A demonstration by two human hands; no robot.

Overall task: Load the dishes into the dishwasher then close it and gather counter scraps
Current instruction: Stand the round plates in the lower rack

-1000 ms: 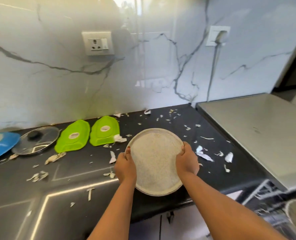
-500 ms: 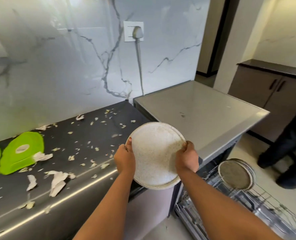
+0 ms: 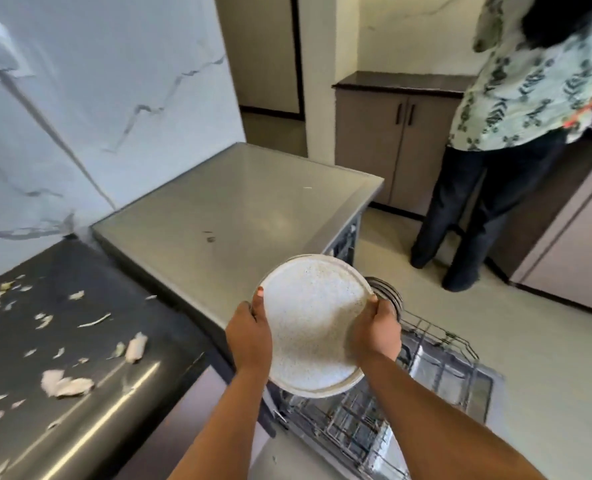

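I hold a round speckled white plate (image 3: 313, 323) in the air with both hands. My left hand (image 3: 249, 336) grips its left rim, thumb on top. My right hand (image 3: 377, 332) grips its right rim. The plate hangs above the pulled-out wire rack (image 3: 426, 368) of the open dishwasher. Another round dish (image 3: 388, 294) stands upright in the rack just behind the plate. Pale scraps (image 3: 66, 384) lie scattered on the black counter (image 3: 80, 341) to my left.
The grey dishwasher top (image 3: 232, 206) lies ahead, against the marble wall. A person (image 3: 516, 133) in a patterned shirt and dark trousers stands at the far right by a cabinet (image 3: 391, 140). Light floor (image 3: 547, 358) spreads right of the rack.
I have turned right and carried the plate from over the black counter to above the open dishwasher rack. Both hands keep the same grip. The other person has come into view.
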